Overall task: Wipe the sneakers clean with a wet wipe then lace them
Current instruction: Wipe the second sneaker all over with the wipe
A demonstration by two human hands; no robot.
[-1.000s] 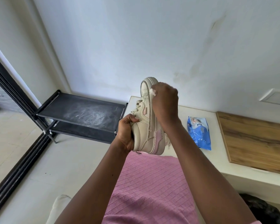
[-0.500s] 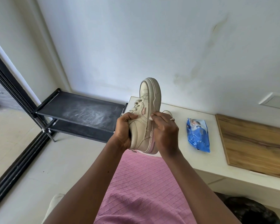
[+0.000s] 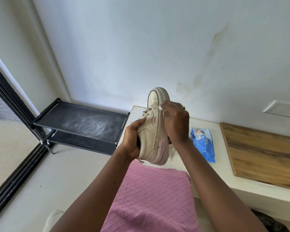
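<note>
Sneaker count in clear view is one: a cream leather sneaker with pink heel trim (image 3: 155,129), held toe-up. It is gripped at the heel and collar by the left hand (image 3: 134,139). One small white wet wipe (image 3: 161,107) is pinched against the sole edge by the closed right hand (image 3: 176,122). One blue plastic wipes packet (image 3: 203,144) lies just right of that hand on the pale countertop (image 3: 213,174).
</note>
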